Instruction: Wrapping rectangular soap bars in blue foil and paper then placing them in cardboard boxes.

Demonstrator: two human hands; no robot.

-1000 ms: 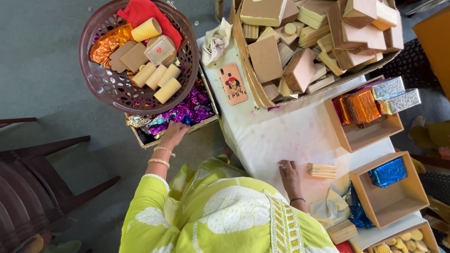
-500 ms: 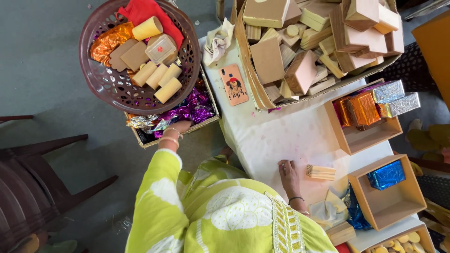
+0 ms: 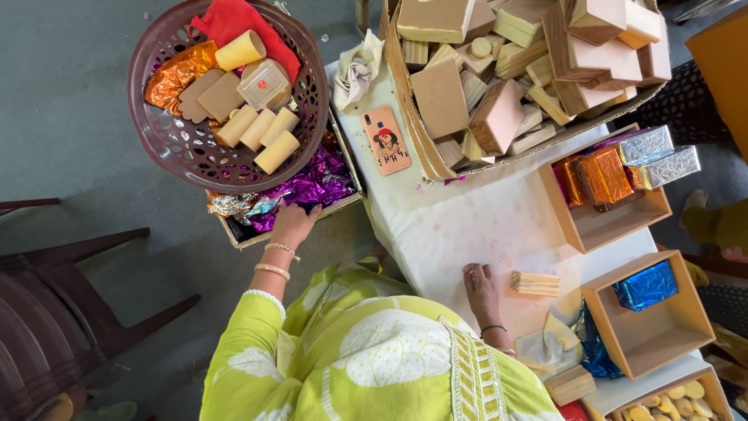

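My left hand reaches into a shallow box of crumpled purple foil, and its fingertips touch the foil. Whether it grips a sheet is hidden. A brown plastic basket sits over the box, holding tan wooden blocks and cylinders, orange foil and a red cloth. My right hand lies flat on the white table, fingers apart, just left of a small stack of thin wooden sticks.
A big cardboard box of wooden blocks stands at the back, with a phone beside it. Wooden trays at the right hold foil-wrapped blocks: orange and silver, and blue. A dark chair stands at the left.
My left arm has shifted slightly while the hand stays at the foil box. My right hand has not moved from beside the sticks.
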